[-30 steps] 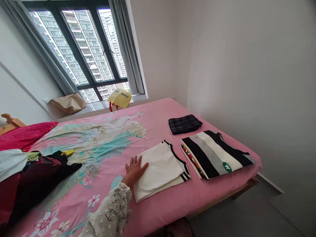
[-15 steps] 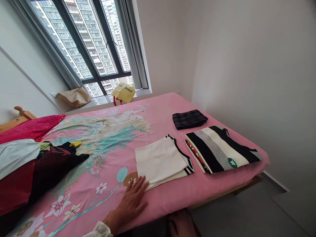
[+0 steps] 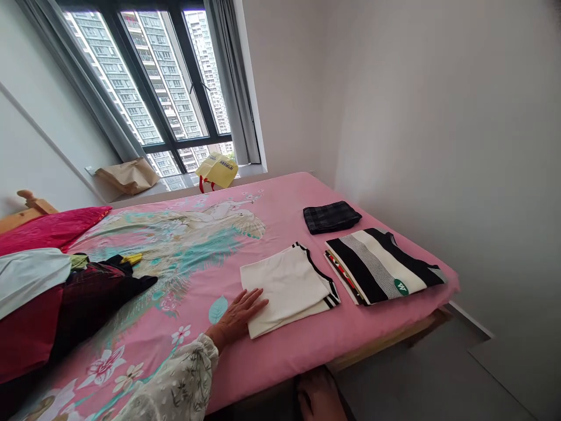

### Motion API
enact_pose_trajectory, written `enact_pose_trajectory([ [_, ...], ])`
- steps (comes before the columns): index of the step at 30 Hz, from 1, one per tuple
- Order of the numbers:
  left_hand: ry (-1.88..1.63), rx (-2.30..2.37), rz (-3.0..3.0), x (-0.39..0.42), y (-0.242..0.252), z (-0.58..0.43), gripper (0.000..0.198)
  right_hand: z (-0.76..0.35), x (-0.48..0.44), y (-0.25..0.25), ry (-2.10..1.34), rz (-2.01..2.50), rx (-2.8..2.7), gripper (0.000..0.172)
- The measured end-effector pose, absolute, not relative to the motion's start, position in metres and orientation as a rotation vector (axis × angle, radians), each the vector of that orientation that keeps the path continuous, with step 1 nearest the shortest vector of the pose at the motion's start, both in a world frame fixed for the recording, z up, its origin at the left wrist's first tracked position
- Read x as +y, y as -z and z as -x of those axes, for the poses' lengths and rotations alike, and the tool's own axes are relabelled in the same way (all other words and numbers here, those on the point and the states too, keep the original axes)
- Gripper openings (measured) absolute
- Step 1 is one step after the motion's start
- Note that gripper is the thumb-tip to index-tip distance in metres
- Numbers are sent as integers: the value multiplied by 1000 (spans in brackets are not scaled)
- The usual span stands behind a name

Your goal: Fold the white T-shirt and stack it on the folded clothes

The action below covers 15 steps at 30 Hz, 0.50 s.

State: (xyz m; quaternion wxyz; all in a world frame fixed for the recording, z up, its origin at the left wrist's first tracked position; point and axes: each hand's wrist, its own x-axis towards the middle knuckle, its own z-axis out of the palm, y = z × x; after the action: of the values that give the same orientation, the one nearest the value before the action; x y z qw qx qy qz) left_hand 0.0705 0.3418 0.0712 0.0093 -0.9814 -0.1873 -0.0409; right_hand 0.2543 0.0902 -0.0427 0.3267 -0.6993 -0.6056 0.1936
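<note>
On the pink bed [image 3: 280, 356], my left hand [image 3: 239, 316] lies palm down with its fingers spread, touching the left front corner of a folded cream top [image 3: 284, 286] with black-and-white striped trim. That hand grips nothing. Low at the bottom edge, my right hand [image 3: 319, 394] is in shadow with its fingers curled; whatever may be inside it is hidden. To the right of the cream top is a stack of folded clothes with a black, white and striped top [image 3: 377, 266] uppermost. Behind them lies a folded dark checked garment [image 3: 332, 217].
A pile of loose clothes [image 3: 87, 292] lies at the left, by a red pillow [image 3: 56, 228]. A brown paper bag [image 3: 127, 175] and a yellow bag [image 3: 219, 169] are on the windowsill. A wall [image 3: 438, 117] stands along the right.
My left hand has moved forward from beside the cream top's front corner onto its left edge, and more of the patterned sleeve shows. The view has shifted slightly.
</note>
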Motion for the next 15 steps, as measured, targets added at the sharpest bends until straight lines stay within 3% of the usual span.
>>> enact_pose_trajectory([
  [9, 18, -572, 3159, 315, -113, -86, 85, -255, 93, 26, -612, 1439, -1058, 25],
  [15, -50, -717, 3278, 237, -174, -103, 76, -223, 112, -14, -940, 1228, -308, 40],
])
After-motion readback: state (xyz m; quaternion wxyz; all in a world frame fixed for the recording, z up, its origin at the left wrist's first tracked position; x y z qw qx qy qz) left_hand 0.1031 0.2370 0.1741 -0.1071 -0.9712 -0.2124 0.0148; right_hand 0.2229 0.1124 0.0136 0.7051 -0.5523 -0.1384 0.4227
